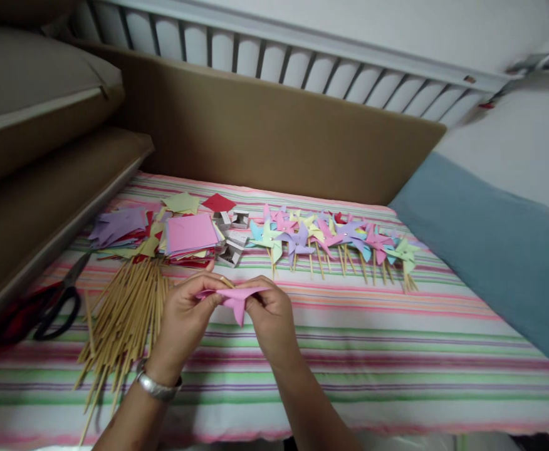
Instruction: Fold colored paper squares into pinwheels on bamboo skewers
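Between my two hands is a pink paper pinwheel point(238, 303), its folded blades pointing down and sideways. My left hand point(192, 307), with a silver bracelet at the wrist, pinches its left side. A short end of a wooden stick point(227, 283) shows just behind the paper; the fingers hide the rest of it. On the other side, my right hand point(267, 307) grips the pinwheel's right edge between thumb and fingers. Close to my left hand lies a fanned pile of wooden sticks point(124, 313).
Stacked paper squares point(192, 233) and cut purple paper pieces point(119, 227) lie behind the sticks, beside small open boxes point(231, 250). Several finished pinwheels point(298, 241) lie in a row at right. Black-handled scissors point(65, 300) rest at left. A brown board point(274, 131) stands behind the striped cloth point(373, 351).
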Demonstrator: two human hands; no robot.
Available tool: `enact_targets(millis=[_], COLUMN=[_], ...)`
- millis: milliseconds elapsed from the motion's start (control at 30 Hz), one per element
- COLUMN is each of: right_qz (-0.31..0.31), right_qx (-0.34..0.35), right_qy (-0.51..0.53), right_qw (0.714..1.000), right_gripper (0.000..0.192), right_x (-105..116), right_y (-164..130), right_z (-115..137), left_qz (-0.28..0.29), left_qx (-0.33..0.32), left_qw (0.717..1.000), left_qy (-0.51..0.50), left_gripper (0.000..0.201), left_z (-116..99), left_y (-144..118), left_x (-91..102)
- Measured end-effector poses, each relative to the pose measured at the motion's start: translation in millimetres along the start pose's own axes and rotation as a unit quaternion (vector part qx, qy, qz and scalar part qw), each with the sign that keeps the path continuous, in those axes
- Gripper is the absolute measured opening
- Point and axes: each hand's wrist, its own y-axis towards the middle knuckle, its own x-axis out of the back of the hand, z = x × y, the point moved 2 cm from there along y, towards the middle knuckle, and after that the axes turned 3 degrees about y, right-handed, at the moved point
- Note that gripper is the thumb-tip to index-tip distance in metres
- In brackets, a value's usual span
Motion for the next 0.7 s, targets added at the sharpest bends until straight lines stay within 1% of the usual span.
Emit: enact_targets(millis=[133,200,267,367,467,633,700], right_qz=[-0.005,-0.015,-0.024,-0.037,-0.041,-0.045,-0.043], right_qx=[0.008,0.010,0.003,-0.009,-0.004,0.005,0.006], right_qy=[0.007,0.016,0.026,0.035,0.026,0.028,0.032], right_qw=[1.000,1.000,0.999,0.999,0.999,0.999,0.999], right_gripper=[0.020,0.021,0.020,0.018,0.019,0.017,0.017], right_x=[-2,-3,-3,-4,-5,-6,-6], right_y=[0,1,2,3,3,3,3], right_z=[1,2,2,1,-1,-4,-4], left_qz=[-0.010,-0.005,-0.018,-0.034,-0.039,-0.050,-0.049], left_qx=[-0.003,0.002,0.023,0.062,0.077,0.086,0.085], left_qw=[1.000,1.000,1.000,0.997,0.996,0.993,0.994], left_qy=[-0.001,-0.001,0.003,0.025,0.036,0.057,0.051], left_gripper=[0.005,0.004,0.002,0.005,0.008,0.010,0.010], left_z=[6,10,14,19,20,18,18], left_y=[0,0,0,-1,-2,-2,-1], left_x=[2.2,2.5,3.2,4.4,5.2,4.9,4.0])
